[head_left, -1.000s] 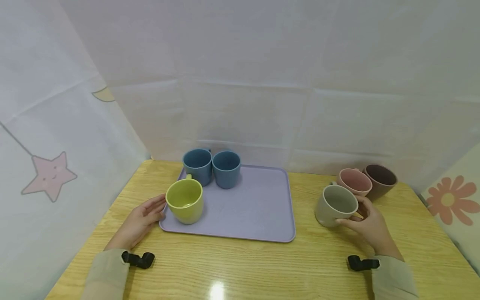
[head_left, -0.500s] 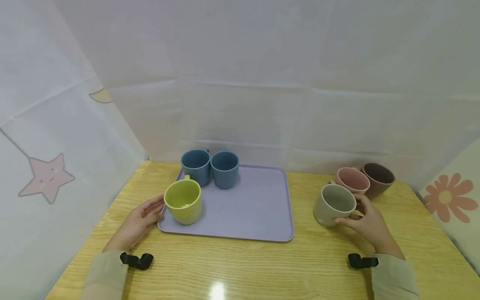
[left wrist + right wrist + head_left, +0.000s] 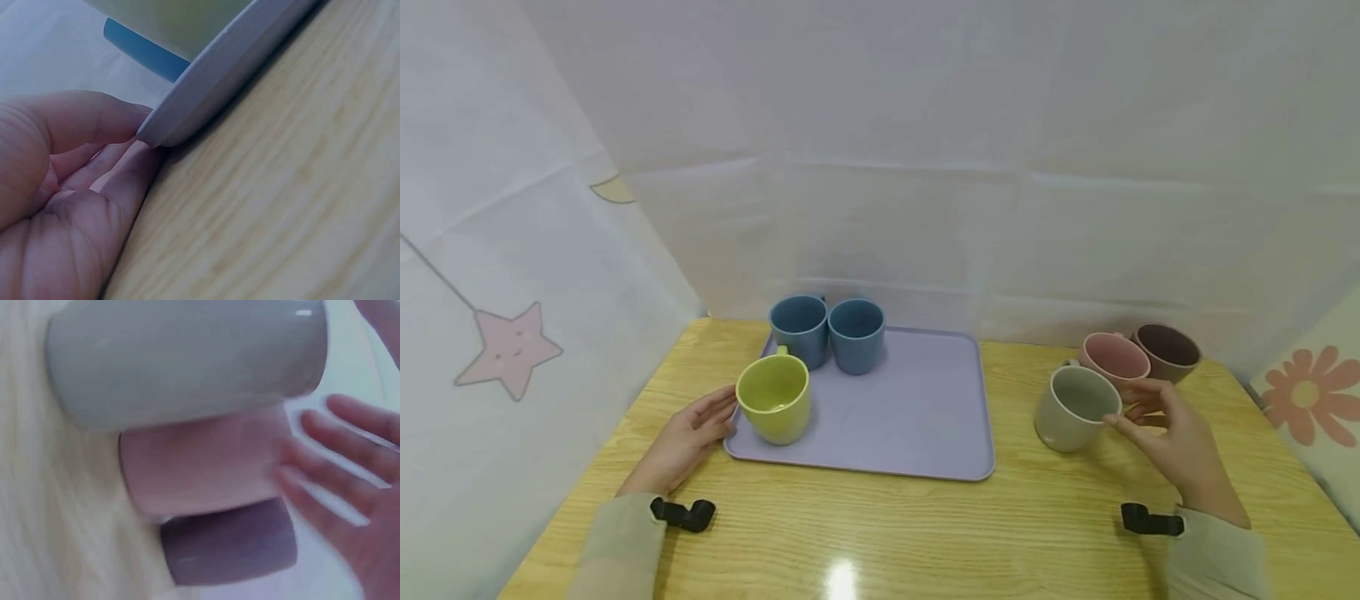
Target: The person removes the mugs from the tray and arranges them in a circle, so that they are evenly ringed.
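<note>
My left hand (image 3: 683, 442) is at the left edge of a lilac tray (image 3: 917, 417). In the left wrist view, its thumb and fingers hold the tray rim (image 3: 200, 81). A yellow-green mug (image 3: 778, 417) stands on the tray beside those fingertips, its handle toward the back. My right hand (image 3: 1180, 442) has its fingers spread beside a grey-white mug (image 3: 1067, 421) on the table. The right wrist view shows the fingers (image 3: 350, 456) apart from the grey-white mug, overlapping a pink mug (image 3: 200, 465) behind it. Past that stands a dark purple-brown mug (image 3: 231, 547).
Two blue mugs (image 3: 857, 350) stand side by side at the tray's back left. The wooden table (image 3: 910, 533) runs in front of the tray and between it and the grey-white mug. A white cloth (image 3: 880, 167) hangs behind the table.
My right hand has let go of the grey-white mug and moved a little right, fingers opening. The left hand stays at the tray edge. The whole head view shifts slightly.
</note>
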`<state>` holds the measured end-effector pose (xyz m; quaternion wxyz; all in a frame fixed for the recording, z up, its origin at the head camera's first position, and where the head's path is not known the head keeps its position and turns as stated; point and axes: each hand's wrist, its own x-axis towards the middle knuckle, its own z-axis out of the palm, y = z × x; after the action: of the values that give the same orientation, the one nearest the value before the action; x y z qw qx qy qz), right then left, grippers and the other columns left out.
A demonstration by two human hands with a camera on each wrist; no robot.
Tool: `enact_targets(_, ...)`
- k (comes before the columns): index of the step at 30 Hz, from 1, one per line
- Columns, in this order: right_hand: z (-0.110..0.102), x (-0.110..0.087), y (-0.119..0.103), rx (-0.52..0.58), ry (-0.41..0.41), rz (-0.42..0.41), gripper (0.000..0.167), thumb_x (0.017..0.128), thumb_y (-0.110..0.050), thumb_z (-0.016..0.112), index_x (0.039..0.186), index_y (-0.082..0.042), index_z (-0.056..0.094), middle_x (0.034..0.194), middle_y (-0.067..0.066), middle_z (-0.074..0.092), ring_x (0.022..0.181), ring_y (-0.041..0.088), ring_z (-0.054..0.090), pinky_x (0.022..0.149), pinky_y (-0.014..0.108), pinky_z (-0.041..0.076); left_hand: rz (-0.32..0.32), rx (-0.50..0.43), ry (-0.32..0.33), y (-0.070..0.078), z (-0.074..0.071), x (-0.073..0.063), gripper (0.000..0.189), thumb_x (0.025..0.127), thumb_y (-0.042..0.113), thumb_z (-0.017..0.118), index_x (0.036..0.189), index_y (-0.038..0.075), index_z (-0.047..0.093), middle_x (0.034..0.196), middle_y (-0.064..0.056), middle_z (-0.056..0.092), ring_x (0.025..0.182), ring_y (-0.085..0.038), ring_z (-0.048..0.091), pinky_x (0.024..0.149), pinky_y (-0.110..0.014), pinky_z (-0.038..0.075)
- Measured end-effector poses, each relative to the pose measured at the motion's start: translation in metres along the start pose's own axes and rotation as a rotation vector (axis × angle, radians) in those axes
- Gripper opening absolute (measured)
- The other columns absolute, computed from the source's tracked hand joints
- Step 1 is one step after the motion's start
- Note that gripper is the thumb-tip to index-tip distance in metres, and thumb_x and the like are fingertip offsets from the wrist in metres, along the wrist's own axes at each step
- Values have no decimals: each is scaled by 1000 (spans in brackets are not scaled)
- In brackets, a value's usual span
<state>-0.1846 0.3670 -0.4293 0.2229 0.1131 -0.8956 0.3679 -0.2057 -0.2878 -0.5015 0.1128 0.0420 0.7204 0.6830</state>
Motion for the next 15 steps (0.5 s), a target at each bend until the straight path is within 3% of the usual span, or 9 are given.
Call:
enact_targets(4,2,5,-11,11,227,-154,38,71,12,85,106,3,70,86,-6,65,76,-8,56,68,2,46,-1,8,11,-1,-1,1,72,103,8,59,161,1,17,166,-22,18,151,-17,25,103,-13,42)
enact_targets(6,5,8,-17,40,289,-221,33,70,15,83,99,6,71,84,-7,65,74,-9,56,69,2,45,3,9,10,-1,-1,1,72,103,8,59,161,0,17,166,-23,17,147,-7,31,104,-13,42)
enact_targets(11,15,15,-30,121,309,-367,17,79,4,80,92,11,71,81,-1,67,76,-7,59,72,4,48,12,-4,5,-2,-1,2,73,103,8,60,161,-1,17,165,-24,16,137,6,39,104,-14,42)
enact_targets(15,29,16,-43,154,328,-408,21,84,-4,79,91,13,70,79,4,66,77,-7,59,73,5,48,8,-9,0,-3,0,2,73,103,8,60,161,0,17,166,-24,16,138,4,38,104,-14,43)
